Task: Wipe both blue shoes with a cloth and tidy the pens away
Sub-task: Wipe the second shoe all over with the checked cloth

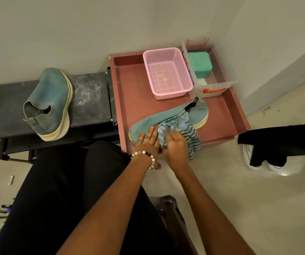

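One blue shoe (148,123) lies on its side in the reddish tray (227,111). My left hand (147,142) lies flat on its toe with straight fingers. My right hand (175,144) grips a blue striped cloth (182,126) against the shoe's middle; it is blurred. The other blue shoe (50,103) stands on the black bench (91,100) to the left. Several pens (1,211) lie on the floor at the lower left, partly hidden by my leg.
A pink mesh basket (167,72) and a clear box (212,87) holding a green case (200,64) stand at the tray's back. Another person's white shoes (249,157) and dark trouser leg are at the right. A dark chair edge (168,205) is below my arms.
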Motion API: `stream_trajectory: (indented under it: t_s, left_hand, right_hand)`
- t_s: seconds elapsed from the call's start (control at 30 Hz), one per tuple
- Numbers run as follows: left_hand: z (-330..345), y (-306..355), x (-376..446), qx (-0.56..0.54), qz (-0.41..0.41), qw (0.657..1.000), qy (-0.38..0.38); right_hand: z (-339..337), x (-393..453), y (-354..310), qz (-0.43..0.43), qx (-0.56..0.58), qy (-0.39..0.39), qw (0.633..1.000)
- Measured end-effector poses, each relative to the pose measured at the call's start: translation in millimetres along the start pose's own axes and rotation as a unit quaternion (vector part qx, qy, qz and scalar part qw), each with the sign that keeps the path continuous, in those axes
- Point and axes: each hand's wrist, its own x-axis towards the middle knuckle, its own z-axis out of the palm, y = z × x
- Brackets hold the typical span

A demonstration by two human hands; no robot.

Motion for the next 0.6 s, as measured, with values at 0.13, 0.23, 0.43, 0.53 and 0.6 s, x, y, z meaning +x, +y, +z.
stream_trajectory:
  t_s: [0.13, 0.23, 0.43, 0.53, 0.6]
  left_hand:
    - [0.3, -1.3, 1.8, -0.023, 0.005, 1.000, 0.015]
    - [1.5, -0.7, 2.1, -0.043, 0.000, 0.999, 0.020]
    - [3.2, 1.4, 2.3, -0.043, -0.009, 0.999, 0.025]
    - [2.2, -0.2, 1.7, -0.030, -0.005, 0.999, 0.017]
    - [2.4, -1.7, 2.0, -0.024, -0.006, 1.000, 0.015]
  right_hand:
    - [-37.0, 10.0, 65.7, -0.145, -0.097, -0.062, 0.983]
    - [-56.0, 32.6, 106.9, -0.082, -0.134, -0.054, 0.986]
    - [-5.5, 33.3, 43.8, 0.114, -0.063, 0.030, 0.991]
    - [10.5, 12.0, 2.6, 0.122, -0.002, 0.028, 0.992]
    - [8.3, -5.4, -10.6, 0.080, 0.027, -0.002, 0.996]
